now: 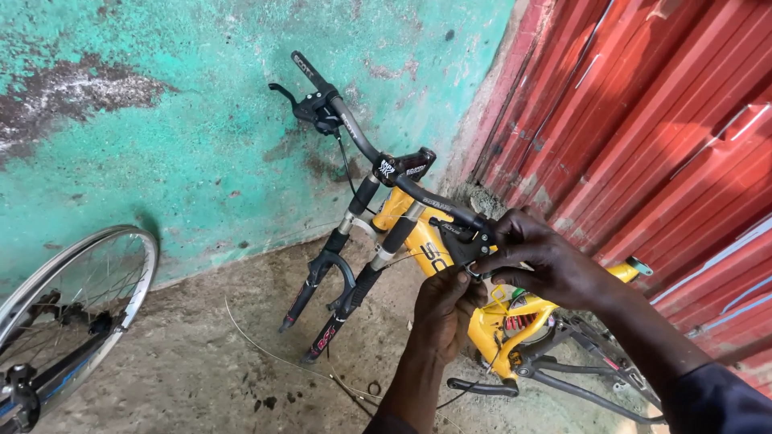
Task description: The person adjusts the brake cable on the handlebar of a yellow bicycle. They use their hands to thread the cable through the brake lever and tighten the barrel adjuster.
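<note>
A yellow bicycle frame (490, 321) leans against the red wall, with no front wheel in its black fork (326, 293). Its black handlebar (366, 145) slants up to the left. My right hand (547, 261) is closed over the right-hand brake lever unit (466, 241) on the bar. My left hand (446, 309) comes up from below, its fingers pinched at the underside of that same unit, where a thin cable end seems to sit. The left brake lever (310, 103) stays untouched near the far grip.
A spoked wheel (76, 301) of another bicycle stands at the lower left. A thin loose cable (273, 354) lies across the concrete floor. A turquoise plastered wall (201, 120) is behind, red corrugated metal sheeting (659, 120) at the right.
</note>
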